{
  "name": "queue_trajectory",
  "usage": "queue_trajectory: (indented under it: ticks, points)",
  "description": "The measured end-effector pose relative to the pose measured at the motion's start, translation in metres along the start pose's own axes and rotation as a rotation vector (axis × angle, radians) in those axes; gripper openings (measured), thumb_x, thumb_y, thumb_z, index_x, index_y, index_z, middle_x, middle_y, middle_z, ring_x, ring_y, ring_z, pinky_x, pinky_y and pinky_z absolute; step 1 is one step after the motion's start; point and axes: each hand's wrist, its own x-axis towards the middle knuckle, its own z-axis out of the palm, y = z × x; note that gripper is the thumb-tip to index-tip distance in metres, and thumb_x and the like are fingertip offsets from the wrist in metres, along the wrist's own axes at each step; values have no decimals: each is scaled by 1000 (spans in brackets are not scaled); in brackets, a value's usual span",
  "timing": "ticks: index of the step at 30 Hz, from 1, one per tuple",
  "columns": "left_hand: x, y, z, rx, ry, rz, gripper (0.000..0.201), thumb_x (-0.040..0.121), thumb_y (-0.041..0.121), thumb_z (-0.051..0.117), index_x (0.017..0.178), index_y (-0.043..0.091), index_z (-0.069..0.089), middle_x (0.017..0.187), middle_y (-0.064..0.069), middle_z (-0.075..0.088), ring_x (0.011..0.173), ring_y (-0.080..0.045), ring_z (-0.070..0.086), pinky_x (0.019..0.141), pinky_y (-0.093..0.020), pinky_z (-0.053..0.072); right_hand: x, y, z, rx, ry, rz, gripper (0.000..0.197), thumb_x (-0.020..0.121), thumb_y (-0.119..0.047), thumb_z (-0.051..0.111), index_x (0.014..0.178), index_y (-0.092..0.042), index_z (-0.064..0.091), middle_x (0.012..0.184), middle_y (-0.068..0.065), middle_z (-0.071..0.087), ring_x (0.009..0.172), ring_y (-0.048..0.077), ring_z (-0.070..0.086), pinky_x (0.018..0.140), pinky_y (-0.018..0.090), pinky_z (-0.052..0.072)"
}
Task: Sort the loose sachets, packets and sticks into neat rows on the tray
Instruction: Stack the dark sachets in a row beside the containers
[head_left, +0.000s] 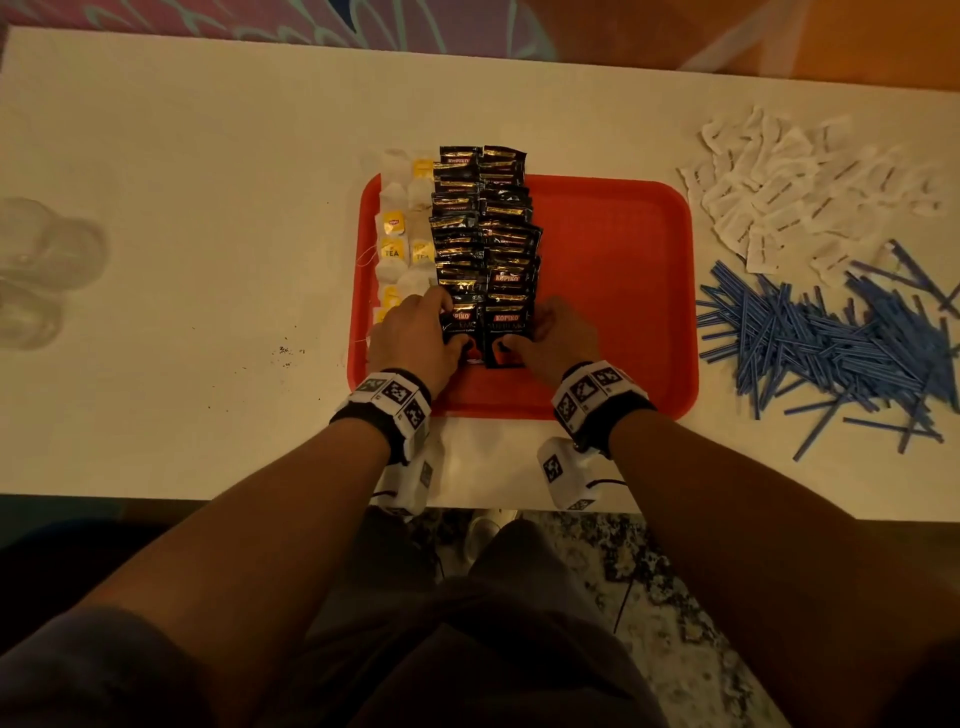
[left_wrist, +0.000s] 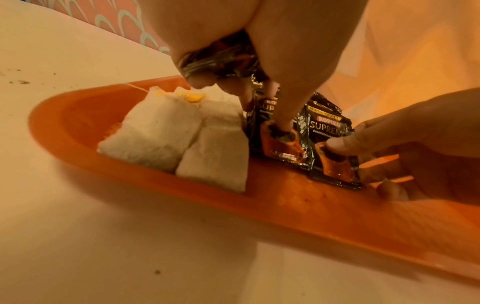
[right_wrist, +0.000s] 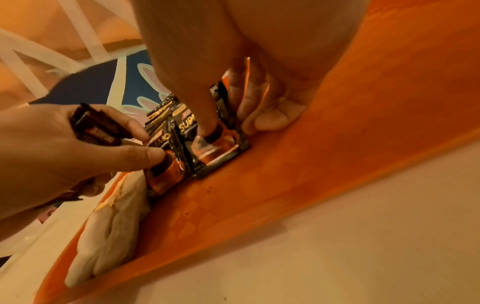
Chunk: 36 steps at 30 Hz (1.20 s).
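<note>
Now both hands work at the lower centre of the head view: the left hand (head_left: 415, 338) holds a small stack of black coffee sachets (left_wrist: 221, 59) in its curled fingers while its thumb presses the nearest sachet of the left row, and the right hand (head_left: 553, 338) pins the front sachet (right_wrist: 215, 148) of the right row under its thumb. To seat them well, I would slide each squarely against its neighbour, lower edges level. The red tray (head_left: 623, 312) is bare to the right, with white packets (head_left: 789, 192) and blue sticks (head_left: 831, 343) loose at the right of the frame.
</note>
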Motion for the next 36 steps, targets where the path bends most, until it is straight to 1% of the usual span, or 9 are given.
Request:
queue_trajectory:
  ticks: [7, 9, 12, 18, 23, 27, 30, 32, 36]
  points:
    - [-1, 2, -14, -284, 106, -53, 41, 94, 27, 63, 134, 24, 51, 125, -5, 59, 111, -21, 58, 89, -30, 48, -1, -5, -11, 59, 0, -12, 63, 86, -47, 68, 138, -18, 45, 128, 4, 60, 117, 25, 57, 89, 33, 49]
    - [8, 8, -26, -412, 101, -122, 50, 99, 22, 58, 146, 27, 41, 132, -3, 59, 110, -11, 57, 89, -23, 45, 8, -15, -9, 72, 22, -3, 85, 76, -70, 63, 143, -22, 41, 138, 3, 54, 125, 27, 52, 101, 44, 47]
    - [27, 16, -38, -531, 40, -210, 57, 102, 21, 50, 154, 26, 29, 141, -2, 55, 101, -4, 56, 83, -18, 44, 48, -8, 6, 87, 47, -12, 108, 52, -99, 44, 137, -32, 45, 135, 0, 56, 124, 28, 53, 98, 54, 48]
    - [51, 27, -40, -602, -116, -213, 59, 96, 12, 52, 151, 25, 34, 125, 2, 60, 101, -13, 60, 90, -29, 50, 63, -29, 17, 100, 4, -23, 84, 55, -76, 52, 129, -36, 52, 123, 0, 61, 114, 30, 58, 94, 52, 50]
    - [59, 24, -43, -582, -55, -259, 60, 97, 13, 52, 152, 24, 33, 126, 4, 58, 103, -12, 58, 77, -12, 43, 65, -31, 12, 154, 30, 13, 89, 51, -72, 56, 129, -29, 52, 127, 4, 58, 115, 32, 58, 93, 53, 51]
    - [71, 22, -50, -742, -63, -313, 68, 94, 10, 57, 155, 20, 29, 150, -1, 46, 124, -15, 54, 105, -28, 45, 60, -54, -6, 263, -8, 51, 54, 55, -54, 61, 106, -36, 58, 109, 0, 65, 95, 26, 66, 83, 49, 57]
    - [83, 24, -55, -782, -97, -325, 69, 94, 2, 53, 156, 20, 27, 141, 0, 52, 89, -3, 57, 76, -19, 51, 83, -55, -11, 298, -50, 73, 40, 55, -46, 62, 95, -40, 58, 106, -1, 67, 92, 26, 68, 82, 49, 57]
    - [91, 26, -56, -777, -124, -321, 69, 94, -1, 51, 154, 23, 29, 113, 7, 62, 71, -4, 55, 57, -16, 45, 84, -65, -16, 286, -69, 84, 44, 57, -44, 63, 99, -34, 59, 107, 0, 67, 93, 26, 67, 84, 49, 57]
    - [97, 33, -60, -777, -174, -305, 43, 94, -5, 47, 112, 34, 48, 85, 8, 50, 64, -12, 50, 52, -20, 43, 78, -83, -22, 249, -112, 79, 18, 83, -25, 58, 101, -24, 58, 112, 6, 65, 96, 24, 65, 83, 41, 55]
